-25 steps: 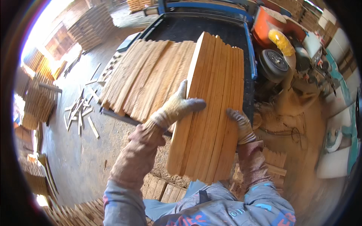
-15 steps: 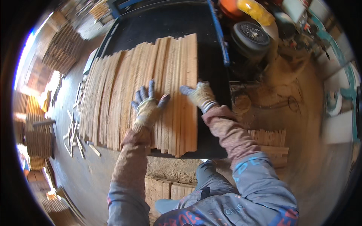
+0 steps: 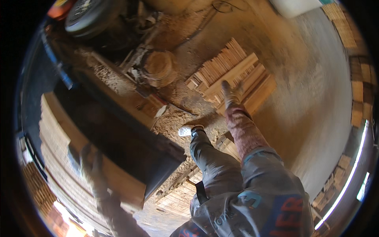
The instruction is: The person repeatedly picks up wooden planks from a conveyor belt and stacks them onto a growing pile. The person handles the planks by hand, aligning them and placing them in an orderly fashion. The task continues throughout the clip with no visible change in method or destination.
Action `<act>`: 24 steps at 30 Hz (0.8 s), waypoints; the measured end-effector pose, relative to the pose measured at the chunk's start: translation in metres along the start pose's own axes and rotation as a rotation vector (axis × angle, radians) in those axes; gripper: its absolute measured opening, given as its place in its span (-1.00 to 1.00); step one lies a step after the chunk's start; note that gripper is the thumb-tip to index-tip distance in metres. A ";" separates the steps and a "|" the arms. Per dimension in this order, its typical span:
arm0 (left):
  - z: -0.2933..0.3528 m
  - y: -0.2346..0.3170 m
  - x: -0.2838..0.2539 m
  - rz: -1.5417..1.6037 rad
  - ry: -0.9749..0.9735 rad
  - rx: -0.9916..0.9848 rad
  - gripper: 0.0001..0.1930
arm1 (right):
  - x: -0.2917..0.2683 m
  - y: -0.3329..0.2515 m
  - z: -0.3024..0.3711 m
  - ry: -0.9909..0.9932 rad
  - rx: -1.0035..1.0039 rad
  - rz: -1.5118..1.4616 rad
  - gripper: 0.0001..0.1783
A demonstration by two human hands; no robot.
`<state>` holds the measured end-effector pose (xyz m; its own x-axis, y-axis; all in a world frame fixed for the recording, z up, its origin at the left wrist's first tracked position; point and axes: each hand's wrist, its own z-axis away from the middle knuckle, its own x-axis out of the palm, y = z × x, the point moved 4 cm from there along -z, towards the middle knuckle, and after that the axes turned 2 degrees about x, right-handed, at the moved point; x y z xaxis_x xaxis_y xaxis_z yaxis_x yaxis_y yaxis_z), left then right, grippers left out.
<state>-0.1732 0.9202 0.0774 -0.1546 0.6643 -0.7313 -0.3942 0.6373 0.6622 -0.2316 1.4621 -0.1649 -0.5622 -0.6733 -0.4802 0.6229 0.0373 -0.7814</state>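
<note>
My left hand [image 3: 94, 170], in a pale work glove with grey fingertips, lies at the edge of a row of long wooden strips [image 3: 59, 158]. Its fingers look spread, though motion blurs them. These strips rest side by side on a black table [image 3: 98, 122]. Out to the right, my right hand [image 3: 233, 94], gloved alike, reaches down over a stack of boards [image 3: 252, 81] on the floor. One of its fingers stretches out and apart from the others; whether it touches the boards I cannot tell.
A round dark machine part [image 3: 92, 17] and a sawdust-covered round block [image 3: 159, 68] stand beyond the table. Sawdust and a cable lie on the floor. My white shoe [image 3: 190, 130] stands between table and stack. More wood [image 3: 177, 197] lies by my legs.
The view has swung right, so the table now sits at the left. My right hand has left the strips and reached over the floor stack. My left hand is now at the strips' edge.
</note>
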 end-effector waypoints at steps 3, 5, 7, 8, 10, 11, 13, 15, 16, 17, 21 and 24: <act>-0.013 -0.045 0.002 0.035 -0.048 -0.059 -0.45 | -0.099 0.140 -0.065 0.301 0.514 0.428 0.62; -0.018 -0.077 -0.009 -0.131 -0.009 0.064 -0.50 | -0.099 0.160 -0.059 0.306 0.718 0.527 0.67; -0.028 -0.076 -0.001 -0.188 0.015 0.030 -0.51 | -0.089 0.179 -0.060 0.273 0.787 0.561 0.71; -0.037 -0.075 0.005 -0.204 0.012 0.026 -0.51 | -0.084 0.191 -0.069 0.242 0.761 0.546 0.73; -0.052 -0.071 0.019 -0.245 0.002 0.027 -0.52 | -0.079 0.212 -0.092 0.245 0.765 0.501 0.77; -0.059 -0.069 0.027 -0.260 -0.006 0.029 -0.52 | -0.079 0.221 -0.104 0.285 0.797 0.476 0.79; -0.067 -0.070 0.036 -0.290 -0.011 0.024 -0.53 | -0.079 0.240 -0.123 0.363 0.850 0.428 0.84; -0.074 -0.069 0.045 -0.312 -0.013 0.026 -0.54 | -0.090 0.266 -0.137 0.373 0.861 0.403 0.82; -0.077 -0.069 0.049 -0.317 -0.013 0.029 -0.54 | -0.093 0.277 -0.142 0.371 0.844 0.381 0.82; -0.080 -0.070 0.053 -0.321 -0.021 0.032 -0.55 | -0.097 0.287 -0.146 0.370 0.825 0.357 0.82; -0.081 -0.067 0.061 -0.336 -0.028 0.041 -0.56 | -0.094 0.302 -0.143 0.353 0.769 0.286 0.80; -0.079 -0.061 0.060 -0.344 -0.037 0.052 -0.57 | -0.096 0.279 -0.126 0.420 0.834 0.308 0.78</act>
<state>-0.2298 0.8905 -0.0200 0.0126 0.4206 -0.9072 -0.3705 0.8446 0.3865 -0.0723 1.6299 -0.3866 -0.3577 -0.3985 -0.8446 0.8682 -0.4749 -0.1436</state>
